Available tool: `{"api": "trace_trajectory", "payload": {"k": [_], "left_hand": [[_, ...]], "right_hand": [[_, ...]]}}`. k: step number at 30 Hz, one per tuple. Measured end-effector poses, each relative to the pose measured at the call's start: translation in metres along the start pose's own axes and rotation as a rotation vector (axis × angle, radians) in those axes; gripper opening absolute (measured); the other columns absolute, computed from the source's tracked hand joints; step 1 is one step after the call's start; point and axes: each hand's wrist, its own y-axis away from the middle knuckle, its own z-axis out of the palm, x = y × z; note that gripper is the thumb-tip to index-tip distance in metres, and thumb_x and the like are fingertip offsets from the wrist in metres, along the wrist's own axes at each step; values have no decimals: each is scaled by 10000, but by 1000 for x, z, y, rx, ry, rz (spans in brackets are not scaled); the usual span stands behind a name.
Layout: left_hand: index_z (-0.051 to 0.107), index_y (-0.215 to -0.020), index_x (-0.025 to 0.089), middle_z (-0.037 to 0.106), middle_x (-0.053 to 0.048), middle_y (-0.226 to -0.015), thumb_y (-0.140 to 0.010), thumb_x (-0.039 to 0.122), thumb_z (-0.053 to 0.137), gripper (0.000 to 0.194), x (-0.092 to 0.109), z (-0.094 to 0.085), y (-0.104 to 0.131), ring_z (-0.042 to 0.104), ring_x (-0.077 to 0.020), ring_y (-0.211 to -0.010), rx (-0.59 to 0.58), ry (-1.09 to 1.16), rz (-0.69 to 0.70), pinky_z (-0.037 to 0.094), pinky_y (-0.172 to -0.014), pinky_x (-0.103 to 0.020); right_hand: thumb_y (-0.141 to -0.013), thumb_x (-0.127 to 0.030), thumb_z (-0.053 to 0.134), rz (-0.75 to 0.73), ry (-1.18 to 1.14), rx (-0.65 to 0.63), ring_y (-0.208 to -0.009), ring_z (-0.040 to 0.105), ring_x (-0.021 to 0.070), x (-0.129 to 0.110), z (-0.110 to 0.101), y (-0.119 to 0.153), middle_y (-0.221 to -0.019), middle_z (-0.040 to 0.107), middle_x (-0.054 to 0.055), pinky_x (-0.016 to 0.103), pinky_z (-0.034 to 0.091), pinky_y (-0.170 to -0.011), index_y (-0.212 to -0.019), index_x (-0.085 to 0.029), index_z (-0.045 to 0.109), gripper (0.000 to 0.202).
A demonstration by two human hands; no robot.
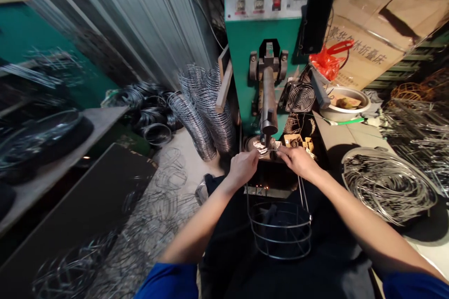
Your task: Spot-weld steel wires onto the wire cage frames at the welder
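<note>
My left hand [243, 166] and my right hand [298, 160] both pinch the top wire of a round wire basket frame [279, 229], which hangs down over my lap. They hold the wire under the grey metal electrode arm [269, 100] of a green welding machine [264, 42]. The wire's contact point sits between my fingertips, directly below the electrode tip.
Stacks of wire rings [203, 107] stand left of the machine, and loose rings [164, 182] lie on the floor. A pile of wire hoops [387, 187] rests on the table at right, near a white bowl [345, 103], a small fan [300, 97] and cardboard [379, 23].
</note>
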Motion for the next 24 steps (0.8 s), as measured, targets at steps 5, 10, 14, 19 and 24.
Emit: {"api": "trace_trajectory", "payload": {"k": [5,10,14,19,24], "left_hand": [[635,-1001,241,718,-61,-869,-1024,346,311,342,5,-5,6,679,-218,-787,33,-35,35,421,-665,-281],[640,-1038,233,706,-67,-894,-1028,316,298,351,11,-12,17,668,-199,-781,78,-81,31,420,-644,-267],[652,-1090,247,714,-65,-916,-1029,310,284,378,14,-15,30,667,-188,-795,104,-85,95,412,-628,-257],[684,-1016,226,714,-74,-801,-1001,365,335,376,15,6,40,667,-216,-739,119,-102,114,399,-613,-273],[680,-1048,177,733,-112,-821,-973,354,351,381,25,47,42,666,-261,-720,46,-106,173,362,-564,-288]], "right_hand": [[-1017,-374,390,-10,-18,73,-835,703,218,-3,1,8,-943,749,86,278,475,-740,-1097,-206,678,343],[-1027,-369,358,-70,-49,161,-844,690,220,-7,1,19,-942,733,100,285,477,-741,-1057,-182,667,362],[-1032,-378,359,-22,-130,203,-882,677,207,-16,-1,36,-990,725,96,280,474,-793,-1034,-191,668,361],[-1023,-446,390,82,-246,185,-921,660,180,-14,6,72,-980,722,54,256,461,-828,-1027,-220,671,361],[-1027,-492,343,595,-168,176,-1076,623,182,58,29,159,-1163,684,75,257,439,-907,-1144,-214,647,428]]}}
